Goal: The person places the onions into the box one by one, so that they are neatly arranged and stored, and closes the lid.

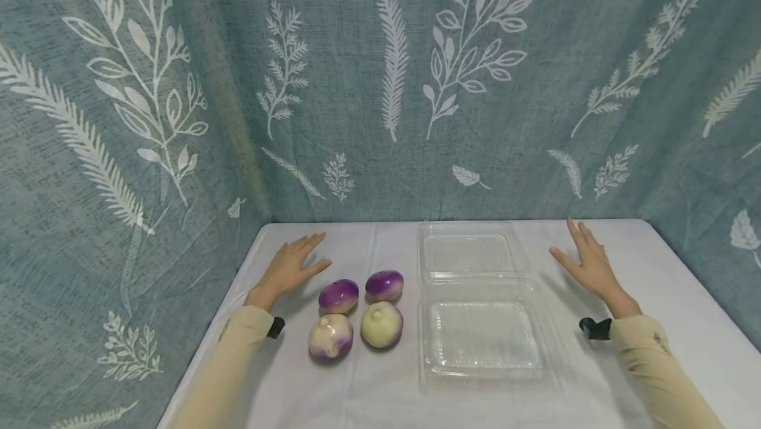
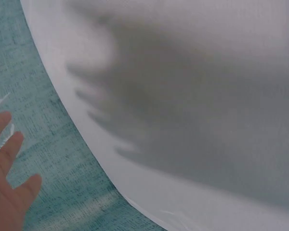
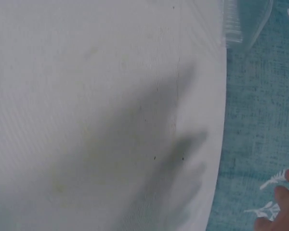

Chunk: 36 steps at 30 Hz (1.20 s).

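Note:
My left hand (image 1: 289,268) hovers over the left of the table with fingers spread and holds nothing. In the left wrist view, the left hand (image 2: 9,178) casts a shadow on the white cloth. To its right lie two purple-topped turnips, a left one (image 1: 339,296) and a right one (image 1: 384,285). Nearer the front are two paler turnips, one (image 1: 331,336) beside the other (image 1: 382,324). A clear plastic clamshell box (image 1: 484,373) lies opened flat, its lid half at the back. On its right my right hand (image 1: 588,267) is raised, fingers extended, holding nothing; the right wrist view shows its fingertips (image 3: 284,192).
White cloth covers the table (image 1: 380,402). A blue-green curtain (image 1: 357,85) with white leaf prints hangs behind it and along both sides. Each wrist wears a dark strap-like device, one on the left (image 1: 276,328) and another on the right (image 1: 594,328).

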Available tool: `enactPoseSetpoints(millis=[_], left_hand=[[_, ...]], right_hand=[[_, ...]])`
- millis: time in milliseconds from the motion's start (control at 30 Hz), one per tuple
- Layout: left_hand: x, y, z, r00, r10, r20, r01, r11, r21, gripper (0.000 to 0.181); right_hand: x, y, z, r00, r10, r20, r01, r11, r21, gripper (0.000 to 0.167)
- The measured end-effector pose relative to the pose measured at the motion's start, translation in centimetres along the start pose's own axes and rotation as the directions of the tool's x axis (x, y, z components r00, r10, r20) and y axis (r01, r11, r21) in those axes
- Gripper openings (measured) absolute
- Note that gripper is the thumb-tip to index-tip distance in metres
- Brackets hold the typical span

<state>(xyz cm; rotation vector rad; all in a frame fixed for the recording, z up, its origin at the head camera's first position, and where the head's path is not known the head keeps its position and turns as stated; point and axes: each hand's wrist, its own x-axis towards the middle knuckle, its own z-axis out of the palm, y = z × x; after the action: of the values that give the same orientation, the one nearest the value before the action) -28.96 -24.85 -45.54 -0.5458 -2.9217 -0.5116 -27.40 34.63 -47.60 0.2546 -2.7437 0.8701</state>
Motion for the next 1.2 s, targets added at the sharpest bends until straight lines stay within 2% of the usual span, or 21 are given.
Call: enactPoseSetpoints(millis=[467, 633, 900, 1200], left_hand=[[-0.6, 1.6, 0.4, 0.996, 0.059, 0.068, -0.051, 0.993, -0.109, 0.067], [-1.1, 1.9, 0.5, 0.993, 0.044, 0.107, -0.028, 0.989, -0.148, 0.066], [-1.6, 2.5, 0.4, 0.981, 0.013, 0.196, 0.030, 0.976, -0.215, 0.070], [-2.4, 2.7, 0.6, 0.972, 0.026, 0.233, 0.043, 0.958, -0.285, 0.071]], right_hand=[[-0.3, -1.5, 1.2, 0.998, -0.048, 0.050, 0.040, 0.987, 0.155, 0.070], [-0.7, -1.7, 1.6, 0.996, -0.075, 0.051, 0.065, 0.983, 0.174, 0.066], [-1.5, -2.2, 2.3, 0.991, -0.080, 0.111, 0.057, 0.979, 0.197, 0.062], [-2.5, -2.8, 3.0, 0.989, -0.096, 0.117, 0.067, 0.970, 0.232, 0.060]])
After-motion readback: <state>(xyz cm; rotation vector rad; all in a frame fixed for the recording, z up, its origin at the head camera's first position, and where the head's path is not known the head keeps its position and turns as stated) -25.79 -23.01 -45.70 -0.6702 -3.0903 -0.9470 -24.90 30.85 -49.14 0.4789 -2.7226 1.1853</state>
